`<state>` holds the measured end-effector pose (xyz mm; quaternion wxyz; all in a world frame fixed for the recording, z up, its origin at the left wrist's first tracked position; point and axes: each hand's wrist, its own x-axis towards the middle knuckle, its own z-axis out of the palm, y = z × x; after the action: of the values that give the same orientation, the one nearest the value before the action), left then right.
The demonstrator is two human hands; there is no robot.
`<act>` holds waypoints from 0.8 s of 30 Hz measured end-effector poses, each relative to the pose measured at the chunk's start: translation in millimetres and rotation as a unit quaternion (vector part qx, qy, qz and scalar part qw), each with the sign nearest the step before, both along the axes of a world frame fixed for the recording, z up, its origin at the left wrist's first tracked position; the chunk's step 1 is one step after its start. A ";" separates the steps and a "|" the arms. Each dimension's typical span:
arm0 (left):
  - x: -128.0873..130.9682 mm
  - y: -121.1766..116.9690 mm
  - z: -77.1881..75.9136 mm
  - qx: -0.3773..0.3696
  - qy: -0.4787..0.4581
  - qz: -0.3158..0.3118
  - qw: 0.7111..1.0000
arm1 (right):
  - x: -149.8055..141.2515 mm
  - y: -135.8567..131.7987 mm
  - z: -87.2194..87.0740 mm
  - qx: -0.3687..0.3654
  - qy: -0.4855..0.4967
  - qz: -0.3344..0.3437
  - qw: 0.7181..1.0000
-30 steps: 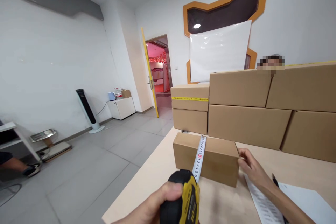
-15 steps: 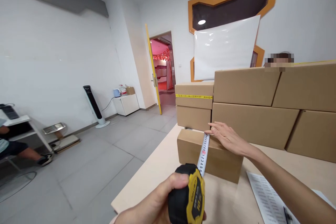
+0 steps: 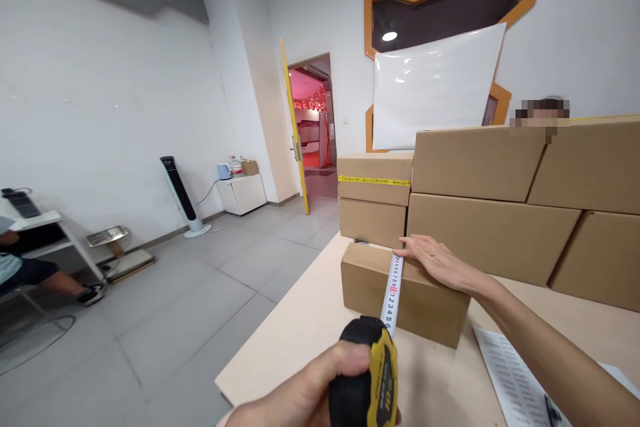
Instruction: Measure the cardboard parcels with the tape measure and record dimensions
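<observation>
From this end, I have the left hand (image 3: 310, 390) wrapped around a yellow-and-black tape measure (image 3: 367, 387), its blade (image 3: 391, 300) running over a small cardboard box (image 3: 435, 313) on the pale table (image 3: 285, 353). The right hand (image 3: 440, 265) lies over that box, fingers stretched to the blade's far end; whether they pinch it, I can't tell. A printed sheet (image 3: 505, 367) lies by the right forearm (image 3: 545, 343), and larger boxes (image 3: 493, 233) are stacked behind. Past the table's left edge, grey floor tiles (image 3: 195, 320) spread to a tower fan (image 3: 181, 190), a white cabinet (image 3: 245, 195) and an open, yellow-edged door (image 3: 296, 140)
</observation>
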<state>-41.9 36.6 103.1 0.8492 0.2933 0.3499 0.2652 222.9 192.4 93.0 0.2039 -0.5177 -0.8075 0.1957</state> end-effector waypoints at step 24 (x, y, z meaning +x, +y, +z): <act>-2.6 0.9 -4.5 0.025 -0.015 -0.057 0.998 | -0.8 0.6 2.7 -0.031 0.003 -0.006 1.000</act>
<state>-44.5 37.4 98.6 0.8607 0.3294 0.3130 0.2294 222.0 193.0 95.6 0.1915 -0.5283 -0.7972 0.2207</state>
